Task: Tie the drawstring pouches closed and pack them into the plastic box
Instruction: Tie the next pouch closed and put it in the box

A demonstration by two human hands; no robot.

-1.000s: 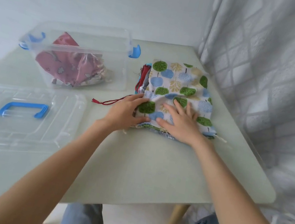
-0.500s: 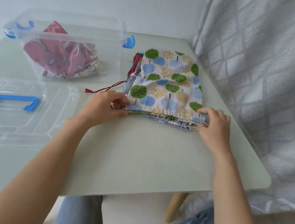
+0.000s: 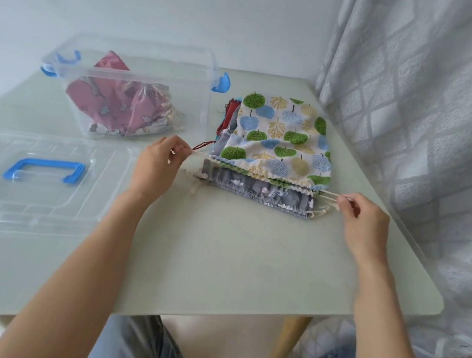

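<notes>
Cotton printed with green and blue trees, the top pouch (image 3: 280, 136) lies on a stack of pouches at one o'clock on the pale surface (image 3: 230, 256). Our left hand (image 3: 156, 165) pinches its cream drawstring (image 3: 201, 154) at the left end; our right hand (image 3: 362, 221) pinches the cord loops at the right end. At eleven o'clock the plastic box (image 3: 136, 92) holds a pink pouch (image 3: 109, 103); its lid (image 3: 23, 179) lies at nine o'clock.

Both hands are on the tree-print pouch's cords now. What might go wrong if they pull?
The tree-print pouch lies on a stack of other pouches, whose loose cords sit right by the right hand; it may snag them. The left hand pinches near a red cord, and pulling may drag the stack.
</notes>
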